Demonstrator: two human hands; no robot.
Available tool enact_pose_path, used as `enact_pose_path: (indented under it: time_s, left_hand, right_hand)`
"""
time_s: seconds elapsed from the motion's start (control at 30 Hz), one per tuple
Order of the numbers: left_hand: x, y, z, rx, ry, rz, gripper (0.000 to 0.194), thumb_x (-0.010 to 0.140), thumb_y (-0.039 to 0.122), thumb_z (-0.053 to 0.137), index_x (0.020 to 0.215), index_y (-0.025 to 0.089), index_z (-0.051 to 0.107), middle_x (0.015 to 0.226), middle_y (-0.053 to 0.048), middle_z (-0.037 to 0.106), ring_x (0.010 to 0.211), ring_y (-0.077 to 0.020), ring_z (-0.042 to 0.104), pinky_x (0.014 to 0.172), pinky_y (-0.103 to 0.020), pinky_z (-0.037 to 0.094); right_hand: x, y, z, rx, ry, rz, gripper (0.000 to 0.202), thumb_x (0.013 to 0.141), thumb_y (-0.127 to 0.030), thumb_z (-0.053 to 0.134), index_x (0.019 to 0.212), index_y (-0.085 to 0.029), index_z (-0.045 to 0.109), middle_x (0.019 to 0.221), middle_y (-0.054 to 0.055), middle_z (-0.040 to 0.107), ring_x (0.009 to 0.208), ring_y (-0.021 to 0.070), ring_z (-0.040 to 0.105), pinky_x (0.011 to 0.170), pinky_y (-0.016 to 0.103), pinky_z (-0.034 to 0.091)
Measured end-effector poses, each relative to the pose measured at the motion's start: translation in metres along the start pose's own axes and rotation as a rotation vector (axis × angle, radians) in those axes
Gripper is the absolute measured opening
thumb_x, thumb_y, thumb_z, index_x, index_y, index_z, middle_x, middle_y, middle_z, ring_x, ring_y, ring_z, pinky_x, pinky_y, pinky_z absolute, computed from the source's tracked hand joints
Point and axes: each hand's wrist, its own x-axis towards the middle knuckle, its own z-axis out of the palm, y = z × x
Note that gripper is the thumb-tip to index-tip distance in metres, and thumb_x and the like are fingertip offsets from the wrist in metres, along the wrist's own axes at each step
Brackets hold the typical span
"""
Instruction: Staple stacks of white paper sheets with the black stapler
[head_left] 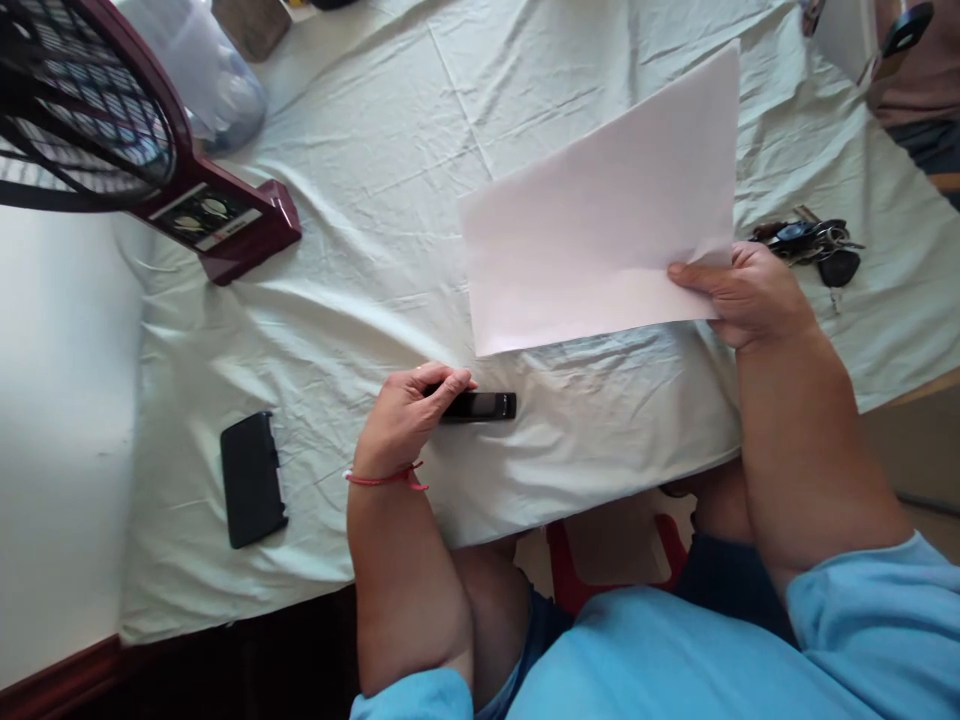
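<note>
My left hand [411,408], with a red string round the wrist, is closed on a small black oblong object [484,405] lying near the table's front edge. The object has a glossy grey panel and small light markings at its right end; my fingers cover the rest, and its exact kind cannot be made out. My right hand [757,290] pinches a blank white sheet of paper [600,220] by its lower right corner, thumb on top. The paper is tilted above the cloth, its lower left corner just above the black object.
A pale cloth [360,250] covers the table. At left lie a black phone case [253,480] and a maroon mesh racket [247,225], beside a clear plastic container [225,90]. A bunch of keys [814,243] is right of the paper. A red stool [562,570] shows below.
</note>
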Motion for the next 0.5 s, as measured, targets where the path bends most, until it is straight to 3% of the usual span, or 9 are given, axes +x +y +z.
enact_pose_path:
  time_s: [0.17,0.3,0.37,0.5]
  left_hand:
    - [0.01,-0.011,0.009,-0.296,0.333,-0.052,0.054,0.084,0.074,0.096,0.103,0.023,0.089,0.099,-0.007,0.085,0.089,-0.0208,0.071,0.078,-0.032,0.054]
    - [0.015,-0.011,0.014,-0.423,0.268,-0.042,0.074,0.073,0.072,0.109,0.122,0.022,0.086,0.103,-0.008,0.085,0.088,-0.0197,0.072,0.078,-0.031,0.055]
    - [0.014,-0.006,0.016,-0.445,0.217,-0.027,0.069,0.068,0.065,0.114,0.113,0.021,0.086,0.094,-0.005,0.081,0.081,-0.0176,0.067,0.077,-0.031,0.054]
    - [0.013,0.0,0.018,-0.414,0.212,-0.015,0.047,0.073,0.055,0.11,0.08,0.022,0.076,0.071,0.002,0.064,0.067,-0.013,0.052,0.066,-0.028,0.042]
  right_hand:
    - [-0.004,-0.001,0.005,0.047,-0.027,0.006,0.024,0.081,0.003,0.09,0.088,-0.02,0.085,0.099,0.002,0.093,0.088,0.0176,0.084,0.081,0.026,0.07]
    - [-0.008,0.0,0.009,0.071,-0.054,-0.018,0.027,0.078,-0.001,0.092,0.094,-0.022,0.087,0.105,0.003,0.094,0.096,0.0204,0.086,0.085,0.028,0.071]
    - [-0.01,0.001,0.01,0.091,-0.074,-0.043,0.026,0.079,-0.001,0.093,0.095,-0.021,0.088,0.104,0.003,0.094,0.095,0.0205,0.086,0.087,0.029,0.072]
    - [-0.007,0.01,0.012,0.089,-0.122,-0.112,0.027,0.075,-0.005,0.101,0.093,-0.022,0.091,0.104,0.001,0.094,0.094,0.018,0.085,0.093,0.029,0.073]
